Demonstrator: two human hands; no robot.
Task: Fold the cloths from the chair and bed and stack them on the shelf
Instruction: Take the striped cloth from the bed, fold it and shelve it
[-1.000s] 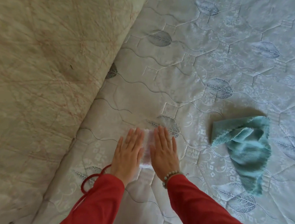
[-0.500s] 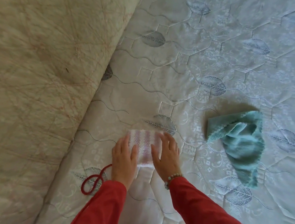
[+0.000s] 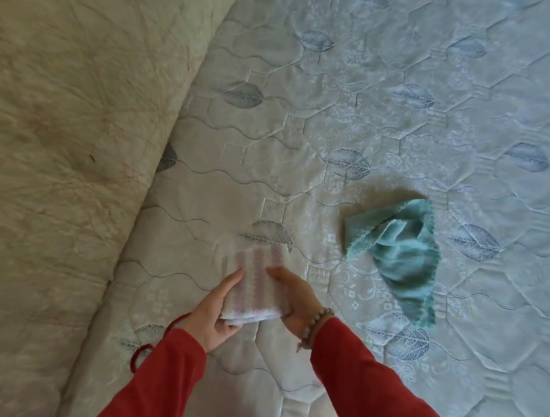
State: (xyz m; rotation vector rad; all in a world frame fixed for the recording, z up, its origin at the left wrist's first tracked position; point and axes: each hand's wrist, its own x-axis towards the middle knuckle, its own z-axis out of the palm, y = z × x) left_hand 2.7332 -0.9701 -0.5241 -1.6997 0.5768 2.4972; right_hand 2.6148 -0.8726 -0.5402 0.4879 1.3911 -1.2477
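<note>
Hands (image 3: 214, 312) (image 3: 295, 305) gripping folded striped cloth (image 3: 258, 283), quilted mattress (image 3: 391, 118)

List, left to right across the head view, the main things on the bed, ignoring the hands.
Beige quilt → striped cloth → teal cloth, all on the mattress.

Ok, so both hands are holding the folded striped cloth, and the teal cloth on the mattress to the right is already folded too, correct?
Not quite. In the head view the teal cloth lies crumpled, unfolded, on the mattress. The rest holds: left hand and right hand grip the folded striped cloth.
</note>
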